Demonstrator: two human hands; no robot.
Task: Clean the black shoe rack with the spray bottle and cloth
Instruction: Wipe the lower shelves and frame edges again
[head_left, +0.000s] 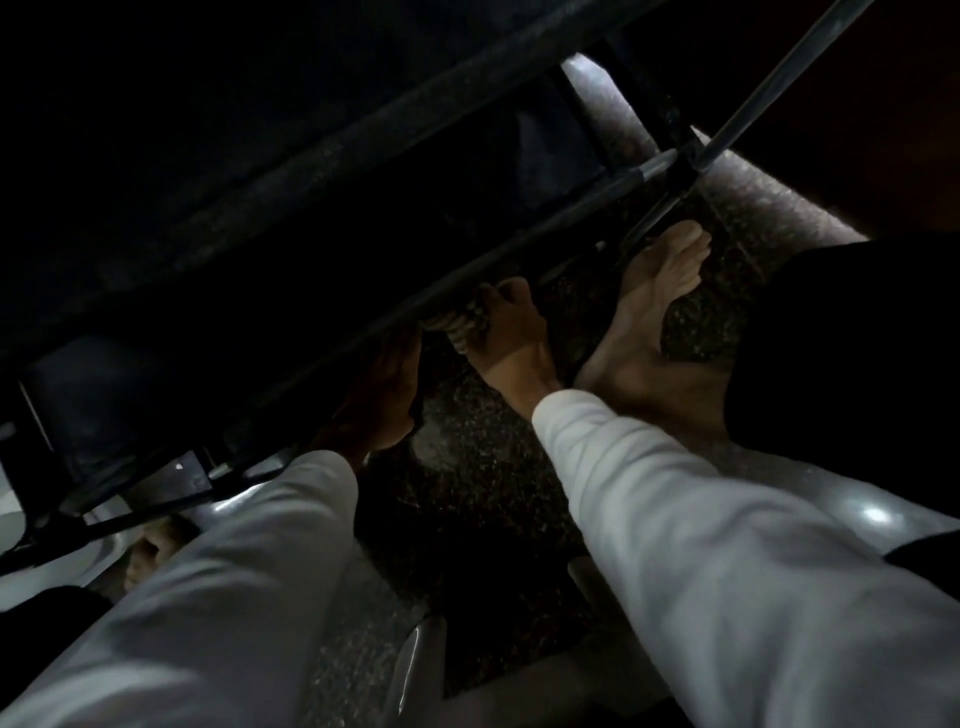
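Note:
The black shoe rack (322, 171) fills the dark upper left, and its metal rails (587, 208) run diagonally across the view. My right hand (511, 338) grips a striped cloth (460, 322) and presses it against the lower front rail. In shadow to its left, my left hand (387, 395) reaches under the same rail with its fingers straight, resting against the rack. Both arms are in white sleeves. No spray bottle can be made out in the dim light.
My bare right foot (649, 322) stands on the speckled dark floor (483, 493) right beside the rack's corner post. My left foot (150, 551) shows under the rack's left end. A pale glossy shape (410, 670) lies low between my arms.

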